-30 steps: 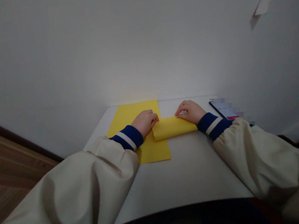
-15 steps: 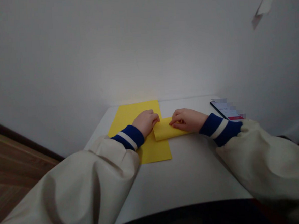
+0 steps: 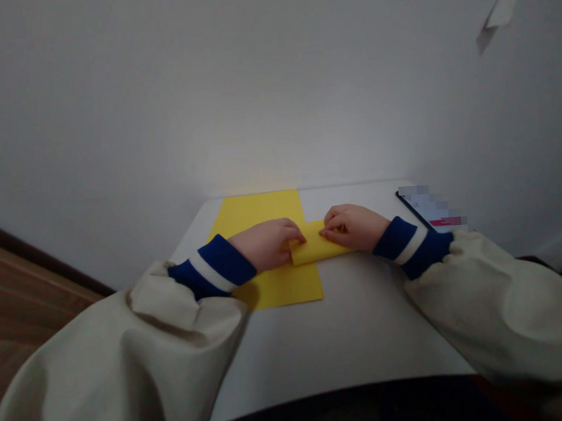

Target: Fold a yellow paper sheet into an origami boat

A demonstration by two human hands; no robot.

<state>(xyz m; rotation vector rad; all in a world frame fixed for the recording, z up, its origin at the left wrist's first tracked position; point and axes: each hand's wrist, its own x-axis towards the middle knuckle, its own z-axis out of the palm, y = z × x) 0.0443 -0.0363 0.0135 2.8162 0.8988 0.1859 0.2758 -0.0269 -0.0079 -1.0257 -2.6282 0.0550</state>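
A folded piece of yellow paper (image 3: 307, 250) lies between my hands, partly over a larger flat yellow sheet (image 3: 290, 289). My left hand (image 3: 271, 244) grips the folded paper's left end, its fingertips on the top and the thumb hidden beneath or behind the edge. At the other end, my right hand (image 3: 353, 225) pinches the paper's upper right part between thumb and curled fingers. The right end of the folded paper is covered by that hand.
Both papers rest on a white table (image 3: 359, 333) set against a grey-white wall (image 3: 273, 84). A phone (image 3: 428, 211) lies at the far right, beside my right sleeve. Brown wooden furniture (image 3: 25, 321) stands at the left. A loose white strip (image 3: 504, 6) hangs on the wall.
My left hand has shifted towards me and slightly left, from the folded paper's upper left corner to lower on its left end. The right hand stays nearly where it was.
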